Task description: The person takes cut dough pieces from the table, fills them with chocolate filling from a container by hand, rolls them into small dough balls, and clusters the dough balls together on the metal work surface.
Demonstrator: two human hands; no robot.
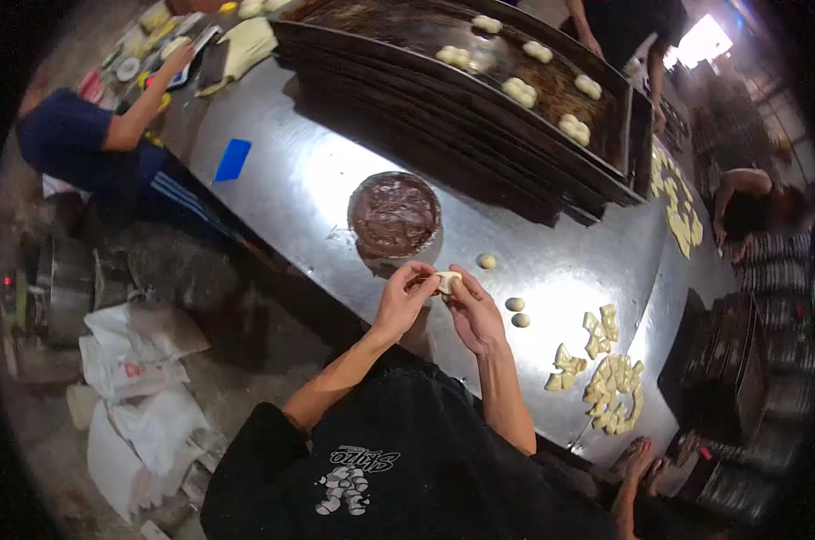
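A small piece of pale dough (447,283) is pinched between the fingertips of my left hand (398,304) and my right hand (476,317), just over the table's near edge. Both hands are closed on it. Right beyond my left hand stands a round bowl (353,236) holding thick brown paste (395,214). To the right of my hands, one round dough ball (488,261) lies on the metal, with two more dough balls (517,312) closer to me. Farther right are cut dough pieces (614,393), some heaped in a ring.
Stacked dark baking trays (461,108) rise at the back, the top one bearing several dough clusters (520,92). A blue scraper (233,160) lies on the steel table (286,211). A person in blue (84,135) works at the left; other people stand behind the trays and at the right.
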